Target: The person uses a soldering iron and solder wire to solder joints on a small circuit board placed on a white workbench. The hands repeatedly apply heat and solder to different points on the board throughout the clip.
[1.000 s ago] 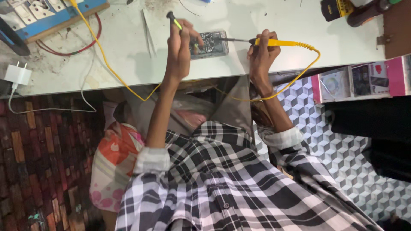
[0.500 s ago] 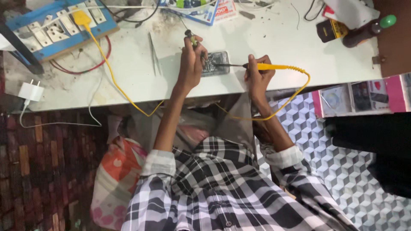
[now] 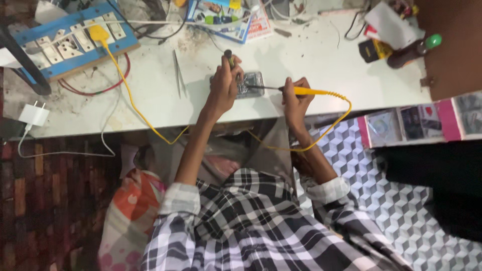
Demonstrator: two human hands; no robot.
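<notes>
Yellow soldering iron (image 3: 314, 92) in right hand's (image 3: 296, 100) pinching grip; left hand (image 3: 224, 85) around screwdriver (image 3: 229, 57).

White worktable (image 3: 321, 65) across upper frame, surface stained. Floor below: dark red brick-pattern covering (image 3: 45, 200) at one side, grey-white cube-pattern tiles (image 3: 401, 211) at other. Brown panel (image 3: 452, 45) at corner.

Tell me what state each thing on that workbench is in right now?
Soldering iron: held in the right hand, tip on the opened device.
Opened device: flat on the bench, insides exposed, steadied by the left hand.
Small tool: upright in the left hand.
Yellow plug: seated in the blue socket board.
White charger: unplugged, lying on the bench edge.
Tweezers: lying untouched.
</notes>
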